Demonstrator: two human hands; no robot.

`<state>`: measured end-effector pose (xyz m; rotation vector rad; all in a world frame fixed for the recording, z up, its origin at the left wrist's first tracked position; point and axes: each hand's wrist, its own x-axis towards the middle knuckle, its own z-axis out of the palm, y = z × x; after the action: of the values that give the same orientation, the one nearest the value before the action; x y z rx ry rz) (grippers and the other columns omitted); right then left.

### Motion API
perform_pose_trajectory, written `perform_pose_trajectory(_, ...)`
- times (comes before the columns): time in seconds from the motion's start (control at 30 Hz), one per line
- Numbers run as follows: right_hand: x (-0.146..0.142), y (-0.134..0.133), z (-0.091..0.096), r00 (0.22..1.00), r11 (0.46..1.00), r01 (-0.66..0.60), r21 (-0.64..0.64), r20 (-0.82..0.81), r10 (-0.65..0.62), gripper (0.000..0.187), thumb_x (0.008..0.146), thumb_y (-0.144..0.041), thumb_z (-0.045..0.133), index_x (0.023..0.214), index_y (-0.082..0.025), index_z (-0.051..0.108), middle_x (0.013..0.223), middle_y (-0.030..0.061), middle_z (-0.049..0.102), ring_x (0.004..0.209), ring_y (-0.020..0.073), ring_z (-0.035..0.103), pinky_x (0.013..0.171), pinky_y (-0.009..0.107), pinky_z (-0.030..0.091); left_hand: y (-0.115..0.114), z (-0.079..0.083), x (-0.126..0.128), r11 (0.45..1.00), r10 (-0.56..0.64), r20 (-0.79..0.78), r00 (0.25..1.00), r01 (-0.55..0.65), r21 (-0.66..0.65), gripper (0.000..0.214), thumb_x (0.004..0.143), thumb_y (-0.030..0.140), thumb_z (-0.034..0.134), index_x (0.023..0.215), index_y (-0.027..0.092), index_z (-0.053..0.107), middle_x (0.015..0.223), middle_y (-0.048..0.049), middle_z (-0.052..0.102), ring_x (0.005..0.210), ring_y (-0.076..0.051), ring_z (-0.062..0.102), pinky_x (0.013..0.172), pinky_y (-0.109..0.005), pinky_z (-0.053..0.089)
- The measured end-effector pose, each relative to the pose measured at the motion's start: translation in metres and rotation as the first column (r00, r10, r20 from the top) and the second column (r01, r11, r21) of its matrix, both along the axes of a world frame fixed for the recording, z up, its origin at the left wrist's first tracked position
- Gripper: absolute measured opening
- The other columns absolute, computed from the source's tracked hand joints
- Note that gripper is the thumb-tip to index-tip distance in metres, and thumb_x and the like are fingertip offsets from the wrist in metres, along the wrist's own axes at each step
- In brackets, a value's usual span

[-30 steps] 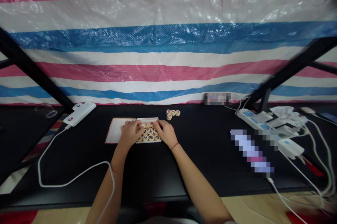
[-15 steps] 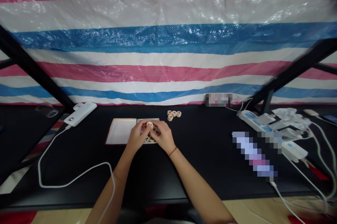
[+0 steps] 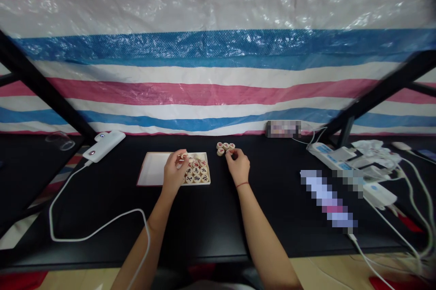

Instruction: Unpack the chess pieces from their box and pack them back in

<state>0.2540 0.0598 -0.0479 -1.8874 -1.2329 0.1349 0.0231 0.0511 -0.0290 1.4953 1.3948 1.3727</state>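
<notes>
- Left hand [image 3: 174,172] is hovering over the open box [image 3: 152,171]. Its grip is narrow, pinching one round wooden disc [image 3: 184,156] at the fingertips. That disc is sitting just above the packed discs [image 3: 197,172], which are filling the box half directly right of the palm.
- Right hand [image 3: 239,166] is reaching to the loose discs [image 3: 225,147], which are lying on the desk [image 3: 211,217] at its fingertips. The fingers are curling onto the nearest one. I cannot tell whether that grip is closing on it or only touching.
- Handling, my judgement: the discs are looking small, rigid, light and smooth-faced, so apt to slide or roll on edge. Pinching across the rim with thumb and forefinger is looking like the sound hold.
- Room: bare desk is lying open on the near side of both wrists. The empty box half is sitting left of the left grip.
- Edges: the striped tarp [image 3: 218,76] is hanging close beyond the right fingertips. The power bank [image 3: 104,144] is lying well left of the left grip, and the power strips [image 3: 325,153] well right of the right grip.
</notes>
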Motion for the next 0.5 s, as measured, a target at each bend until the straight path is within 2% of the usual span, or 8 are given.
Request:
perform_pose_trajectory(0.17,-0.002,0.000,-0.010,0.993,0.999,-0.002,-0.043,0.121,0.008,0.016,0.082,-0.032,0.055,0.080,-0.019,0.064,0.077,0.0069,0.068,0.071,0.0213,0.059,0.066,0.029,0.040,0.000,-0.005,0.001,0.999,-0.031,-0.063,0.998,0.034,0.037,0.032,0.083,0.030,0.059,0.114,0.022,0.061,0.113,-0.0066,0.064,0.090,-0.015,0.065,0.081,-0.029,0.057)
perform_pose_trajectory(0.33,-0.006,-0.002,-0.003,0.983,0.999,-0.026,-0.048,0.180,0.034,0.013,0.082,-0.028,0.058,0.078,-0.018,0.065,0.084,0.0100,0.067,0.077,0.0232,0.058,0.069,0.032,0.041,-0.002,0.000,0.002,0.995,-0.024,-0.206,0.978,0.043,0.089,0.031,0.082,0.030,0.062,0.113,0.022,0.062,0.092,-0.0025,0.064,0.075,-0.013,0.063,0.072,-0.026,0.055)
perform_pose_trajectory(0.43,-0.020,-0.010,0.010,0.984,0.996,-0.054,0.078,0.171,0.040,0.016,0.085,-0.029,0.055,0.084,-0.017,0.066,0.097,0.0132,0.066,0.086,0.0253,0.058,0.077,0.037,0.044,-0.004,0.003,0.004,0.988,-0.007,-0.310,0.951,0.055,0.145,0.028,0.082,0.027,0.063,0.109,0.022,0.062,0.085,-0.0004,0.063,0.073,-0.013,0.061,0.072,-0.026,0.053)
perform_pose_trajectory(0.5,-0.036,-0.018,0.021,0.975,0.960,-0.207,0.187,0.125,0.186,0.020,0.089,-0.032,0.052,0.091,-0.017,0.066,0.097,0.0115,0.066,0.088,0.0236,0.059,0.081,0.037,0.045,-0.004,0.002,0.005,0.975,0.005,-0.375,0.927,0.078,0.207,0.024,0.082,0.025,0.063,0.106,0.022,0.062,0.086,-0.0011,0.064,0.077,-0.014,0.061,0.077,-0.028,0.052)
